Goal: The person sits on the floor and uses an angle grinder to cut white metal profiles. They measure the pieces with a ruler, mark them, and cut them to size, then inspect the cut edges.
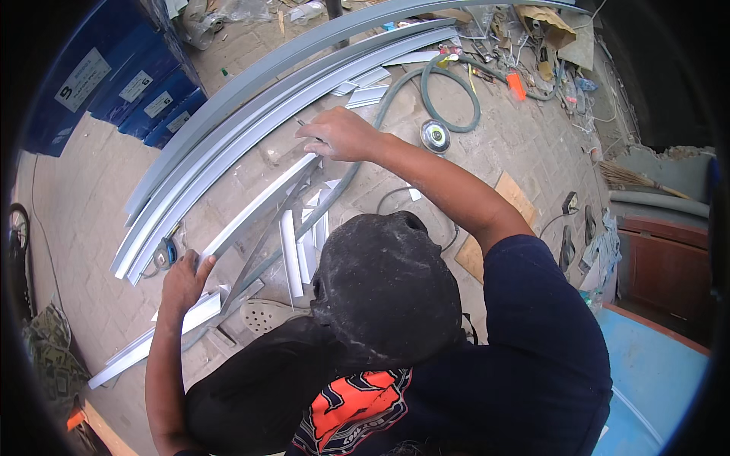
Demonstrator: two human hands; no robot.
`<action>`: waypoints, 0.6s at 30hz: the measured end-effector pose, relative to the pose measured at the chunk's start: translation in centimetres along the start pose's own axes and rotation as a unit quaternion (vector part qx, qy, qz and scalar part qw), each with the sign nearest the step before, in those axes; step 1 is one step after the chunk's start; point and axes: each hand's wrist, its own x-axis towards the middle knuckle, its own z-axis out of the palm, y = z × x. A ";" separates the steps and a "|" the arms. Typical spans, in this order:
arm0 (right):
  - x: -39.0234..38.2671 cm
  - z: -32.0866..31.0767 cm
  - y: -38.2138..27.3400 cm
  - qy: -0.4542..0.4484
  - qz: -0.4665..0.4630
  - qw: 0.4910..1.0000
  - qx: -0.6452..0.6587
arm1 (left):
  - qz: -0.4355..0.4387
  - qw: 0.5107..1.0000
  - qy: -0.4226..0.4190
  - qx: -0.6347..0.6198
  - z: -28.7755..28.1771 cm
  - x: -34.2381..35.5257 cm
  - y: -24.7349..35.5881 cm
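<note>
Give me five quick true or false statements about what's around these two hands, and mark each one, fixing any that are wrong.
1. The right hand is at the upper end of a pale strip. True.
2. The hose is bright red. False: it is grey-green.
3. A blue tape measure lies close to the left hand. True.
4. The blue boxes stand at the right edge of the picture. False: they stand at the upper left.
5. The cap is clean and white. False: it is black, with pale dust on it.
</note>
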 end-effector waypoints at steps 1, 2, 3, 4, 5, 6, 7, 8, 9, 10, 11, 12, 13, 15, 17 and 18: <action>-1.7 0.1 1.5 0.074 0.038 0.996 0.034 | 0.010 0.998 0.060 -0.005 0.8 0.3 -0.3; -3.8 0.1 2.8 0.088 0.118 0.988 0.046 | -0.010 0.996 0.093 -0.002 1.5 0.6 -0.7; -6.1 0.0 3.9 0.099 0.192 0.974 0.062 | -0.030 0.992 0.114 -0.034 2.1 0.9 -1.1; -8.6 -0.2 4.5 0.136 0.216 0.963 0.082 | -0.008 0.987 0.102 -0.125 2.6 1.2 -1.7; -10.6 -0.1 4.2 0.121 0.294 0.945 0.070 | -0.028 0.971 0.082 -0.221 2.4 0.4 -2.8; -12.0 0.3 3.0 0.121 0.295 0.947 0.045 | -0.046 0.965 0.072 -0.248 2.4 -0.3 -3.7; -12.3 1.2 1.3 0.075 0.291 0.950 0.081 | -0.061 0.959 0.059 -0.272 1.9 -1.5 -4.6; -12.2 2.4 -0.8 0.024 0.243 0.962 0.118 | -0.084 0.953 0.057 -0.284 1.5 -2.5 -5.2; -11.7 4.3 -3.4 0.007 0.134 0.983 0.124 | -0.083 0.948 0.059 -0.300 0.7 -3.4 -5.7; -10.9 5.5 -5.4 -0.023 0.066 0.991 0.118 | -0.097 0.935 0.068 -0.333 0.3 -4.2 -5.7; -9.0 7.6 -7.2 -0.027 -0.010 0.988 0.154 | -0.133 0.932 0.069 -0.330 -0.4 -5.2 -5.9; -7.4 9.7 -9.4 -0.022 -0.083 0.978 0.190 | -0.139 0.930 0.072 -0.334 -0.8 -5.9 -5.8; -5.7 11.8 -11.4 -0.057 -0.142 0.969 0.196 | -0.140 0.927 0.073 -0.339 -1.1 -6.6 -5.4; -2.0 16.1 -15.2 -0.111 -0.266 0.938 0.192 | -0.161 0.902 0.060 -0.397 -1.4 -8.3 -4.6; 0.3 19.9 -19.0 -0.179 -0.325 0.913 0.169 | -0.152 0.876 0.046 -0.456 -1.8 -10.0 -3.9; 1.0 21.6 -20.9 -0.217 -0.320 0.908 0.161 | -0.139 0.868 0.069 -0.472 -2.1 -10.5 -3.5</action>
